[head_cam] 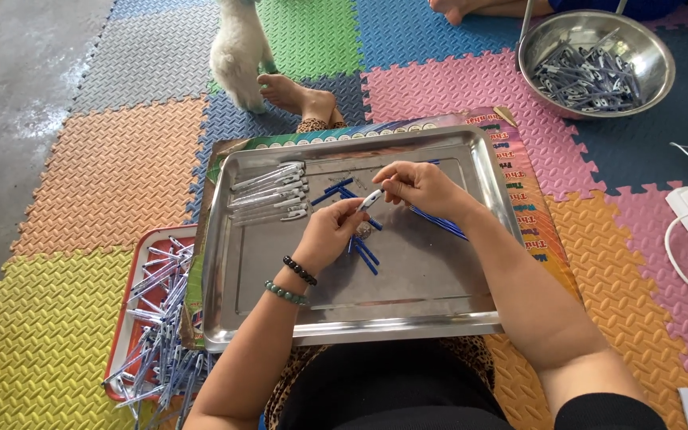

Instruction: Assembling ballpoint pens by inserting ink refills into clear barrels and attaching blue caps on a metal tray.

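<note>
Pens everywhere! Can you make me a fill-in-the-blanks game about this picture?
1. Both hands, left hand and right hand, hold one white pen part over a steel ____.
2. The loose refills on the tray are coloured ____.
3. The round metal bowl sits on the floor mats at the top ____.
4. The left wrist wears ____ bead bracelets.

Missing words: tray; blue; right; two

Both the left hand [330,231] and right hand [420,187] pinch a white pen barrel [370,200] above the steel tray [408,306].
</note>
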